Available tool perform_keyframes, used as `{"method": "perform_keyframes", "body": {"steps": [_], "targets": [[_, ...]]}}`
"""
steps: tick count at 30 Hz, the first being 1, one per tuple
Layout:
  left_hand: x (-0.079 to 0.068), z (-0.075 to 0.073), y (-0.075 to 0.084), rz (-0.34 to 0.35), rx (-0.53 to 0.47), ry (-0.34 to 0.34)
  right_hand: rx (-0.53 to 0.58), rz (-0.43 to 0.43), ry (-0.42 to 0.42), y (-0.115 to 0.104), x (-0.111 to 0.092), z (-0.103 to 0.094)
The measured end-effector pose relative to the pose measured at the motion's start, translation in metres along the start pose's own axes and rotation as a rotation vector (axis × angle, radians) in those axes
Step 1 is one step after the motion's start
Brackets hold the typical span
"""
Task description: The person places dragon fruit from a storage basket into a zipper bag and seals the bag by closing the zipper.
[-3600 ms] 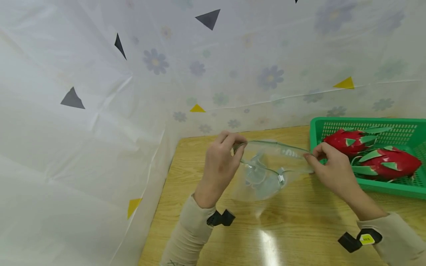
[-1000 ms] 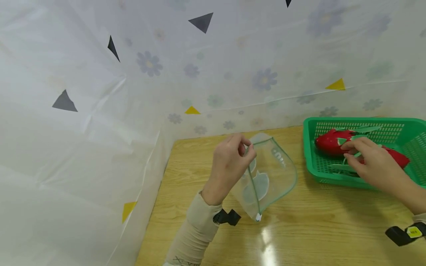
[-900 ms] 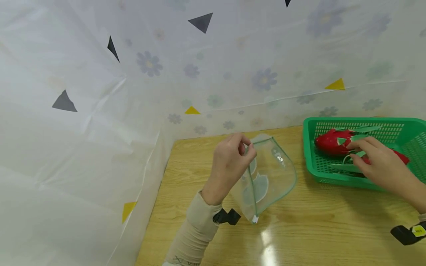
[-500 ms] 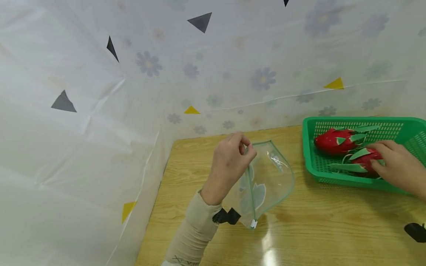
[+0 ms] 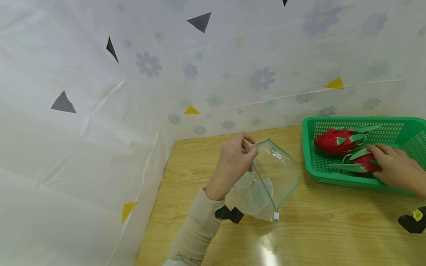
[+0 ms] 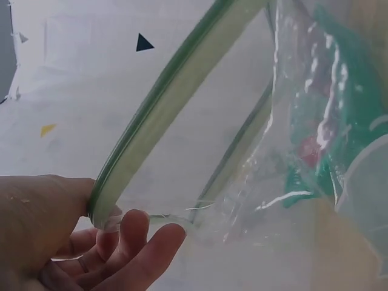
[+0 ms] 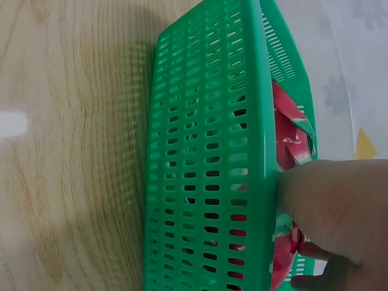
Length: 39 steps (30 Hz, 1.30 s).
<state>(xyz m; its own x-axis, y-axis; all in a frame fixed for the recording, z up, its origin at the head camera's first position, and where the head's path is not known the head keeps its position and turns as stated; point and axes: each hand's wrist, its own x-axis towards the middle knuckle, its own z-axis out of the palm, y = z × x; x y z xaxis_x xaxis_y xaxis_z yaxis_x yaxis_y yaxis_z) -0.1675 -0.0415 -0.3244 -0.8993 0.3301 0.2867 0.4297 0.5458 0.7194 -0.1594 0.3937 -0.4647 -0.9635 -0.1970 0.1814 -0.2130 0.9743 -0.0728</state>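
My left hand (image 5: 233, 162) pinches the green-edged mouth of a clear slider zip bag (image 5: 283, 173) at one corner. The bag hangs over the table with its mouth gaping and its white slider (image 5: 276, 215) at the near end. In the left wrist view the green rim (image 6: 151, 109) rises from between my thumb and fingers. My right hand (image 5: 397, 166) reaches into the green basket (image 5: 306, 155) and grips the nearer red dragon fruit (image 5: 363, 165), covering its right part. Another dragon fruit (image 5: 334, 142) lies just behind it.
The slotted front wall (image 7: 200, 157) of the basket stands between my right wrist and the wood-grain table (image 5: 319, 229). White flower-print sheeting (image 5: 233, 85) rises behind the table, and plain sheeting (image 5: 83, 166) borders its left side.
My right hand has let go of the bag's mouth and moved right, into the basket and onto the nearer dragon fruit. My left hand keeps the bag, whose slider end has swung slightly right.
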Motion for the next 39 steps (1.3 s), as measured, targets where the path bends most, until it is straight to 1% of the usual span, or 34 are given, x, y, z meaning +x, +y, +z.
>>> {"method": "perform_keyframes", "body": {"steps": [3, 5, 8, 11, 15, 20, 22, 28, 30, 33, 36, 39], "targets": [[0.001, 0.003, -0.004, -0.055, -0.094, -0.023, -0.063, -0.008, 0.007, 0.0, 0.003, 0.0], [0.002, 0.005, -0.007, -0.078, -0.157, -0.034, -0.1, -0.009, 0.004, 0.0, 0.005, 0.0], [0.003, 0.007, -0.011, -0.097, -0.243, -0.052, -0.132, 0.009, -0.045, 0.002, 0.008, 0.0], [0.003, 0.008, -0.015, -0.105, -0.298, -0.065, -0.145, 0.021, -0.111, 0.005, 0.012, 0.002], [0.002, 0.008, -0.018, -0.117, -0.339, -0.072, -0.145, 0.009, -0.174, 0.012, 0.017, 0.008], [0.001, 0.008, -0.02, -0.137, -0.369, -0.063, -0.143, 0.003, -0.182, 0.021, 0.02, 0.016], [0.001, 0.008, -0.021, -0.147, -0.387, -0.057, -0.149, 0.013, -0.17, 0.022, 0.02, 0.019], [0.001, 0.008, -0.024, -0.181, -0.46, -0.047, -0.158, 0.049, -0.173, 0.023, 0.023, 0.023], [0.002, 0.008, -0.024, -0.189, -0.475, -0.043, -0.158, 0.043, -0.174, 0.023, 0.025, 0.023], [0.002, 0.009, -0.026, -0.196, -0.493, -0.04, -0.16, 0.01, -0.164, 0.023, 0.026, 0.023], [0.001, 0.009, -0.027, -0.196, -0.498, -0.039, -0.158, -0.009, -0.142, 0.025, 0.026, 0.023], [0.001, 0.008, -0.027, -0.194, -0.498, -0.037, -0.143, 0.003, -0.127, 0.028, 0.024, 0.023]]}}
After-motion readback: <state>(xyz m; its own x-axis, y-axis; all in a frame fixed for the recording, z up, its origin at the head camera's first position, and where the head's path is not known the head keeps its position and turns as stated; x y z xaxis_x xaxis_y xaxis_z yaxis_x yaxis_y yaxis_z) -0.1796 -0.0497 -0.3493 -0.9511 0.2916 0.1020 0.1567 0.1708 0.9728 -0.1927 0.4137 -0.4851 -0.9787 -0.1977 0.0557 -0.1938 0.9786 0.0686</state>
